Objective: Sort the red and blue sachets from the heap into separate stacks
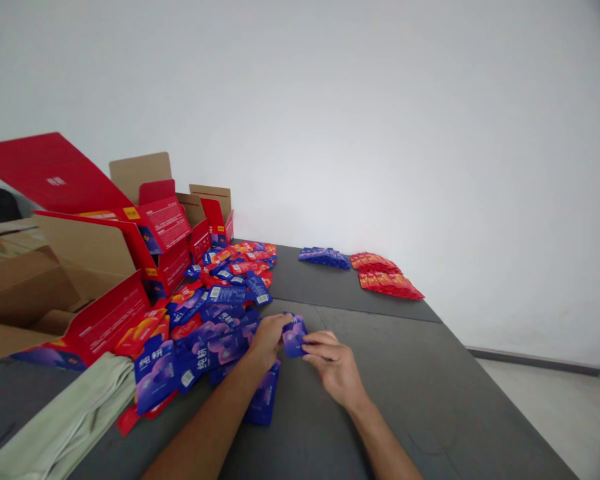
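Note:
Between my two hands is a blue-purple packet (294, 339), printed side showing, held just above the dark table (350, 413). My left hand (269, 339) grips its left edge, with the fingertips partly hidden. On the opposite side, my right hand (333, 365) pinches the packet between thumb and fingers. Close to my left forearm lies a loose heap of blue packets (215, 347) mixed with red packets (145, 330). One blue packet (264, 400) rests partly behind that forearm.
Open red cartons (110, 320) with brown insides stand along the left. Toward the wall are a row of blue packets (325, 257) and two rows of red packets (390, 283). Pale green cloth (75, 417) lies at the front left. The table's right edge slants toward me.

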Action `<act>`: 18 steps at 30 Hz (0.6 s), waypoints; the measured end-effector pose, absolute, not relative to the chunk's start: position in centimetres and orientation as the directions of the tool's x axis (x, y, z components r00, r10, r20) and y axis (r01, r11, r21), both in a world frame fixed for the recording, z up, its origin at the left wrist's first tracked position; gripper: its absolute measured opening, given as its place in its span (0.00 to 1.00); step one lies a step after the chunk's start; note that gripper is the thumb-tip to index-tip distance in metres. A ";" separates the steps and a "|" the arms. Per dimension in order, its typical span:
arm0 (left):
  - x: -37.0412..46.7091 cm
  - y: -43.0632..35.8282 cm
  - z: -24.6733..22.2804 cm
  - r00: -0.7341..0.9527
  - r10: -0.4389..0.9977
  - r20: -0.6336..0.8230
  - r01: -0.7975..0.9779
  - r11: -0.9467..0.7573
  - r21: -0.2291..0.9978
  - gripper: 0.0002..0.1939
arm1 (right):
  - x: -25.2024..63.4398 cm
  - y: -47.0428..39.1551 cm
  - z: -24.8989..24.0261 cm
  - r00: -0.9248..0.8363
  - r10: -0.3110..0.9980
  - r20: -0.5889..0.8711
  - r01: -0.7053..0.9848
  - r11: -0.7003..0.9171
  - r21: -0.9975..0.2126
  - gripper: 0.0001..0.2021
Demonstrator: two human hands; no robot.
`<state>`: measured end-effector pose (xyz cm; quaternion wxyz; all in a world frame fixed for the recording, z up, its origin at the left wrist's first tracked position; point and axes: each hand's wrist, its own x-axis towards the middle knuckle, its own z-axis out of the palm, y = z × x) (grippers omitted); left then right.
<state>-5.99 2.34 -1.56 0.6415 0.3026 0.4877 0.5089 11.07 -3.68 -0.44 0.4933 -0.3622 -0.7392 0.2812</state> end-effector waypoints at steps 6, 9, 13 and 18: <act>-6.8 2.6 -2.1 -0.151 0.976 -0.157 -0.188 0.127 0.974 0.09 | 10.6 -4.0 -0.3 -0.286 0.887 0.362 0.280 0.439 -0.854 0.07; -6.7 2.4 -1.9 -0.108 0.991 -0.084 -0.199 0.061 0.978 0.07 | 10.5 -3.7 -0.7 -0.080 0.973 0.217 0.204 0.229 -0.952 0.13; -6.4 2.1 -1.4 0.029 0.997 -0.066 -0.279 0.072 0.958 0.11 | 10.5 -3.4 -1.2 -0.082 0.996 0.031 0.172 0.045 -0.984 0.15; -6.3 2.3 -1.8 0.031 0.999 0.013 -0.193 -0.007 0.981 0.16 | 10.5 -3.3 -2.0 -0.091 0.996 0.002 0.180 0.019 -0.983 0.14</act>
